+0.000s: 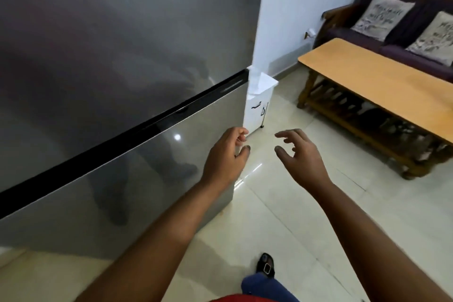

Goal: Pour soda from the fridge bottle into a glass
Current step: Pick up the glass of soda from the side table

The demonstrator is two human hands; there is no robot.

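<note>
Reaching toward the closed fridge [110, 56], left hand [226, 157] at the lower door's edge, fingers curled loosely, grip empty; likely placed to pull it open. Right hand [300, 157] spread, holding nothing. Bottle and glass not in view.

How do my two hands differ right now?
The left hand is at the fridge door's edge, fingers curled in; the right hand hangs over bare floor, fingers spread wider. The left hand is closer to the fridge. Both are empty, open, reaching forward.
</note>
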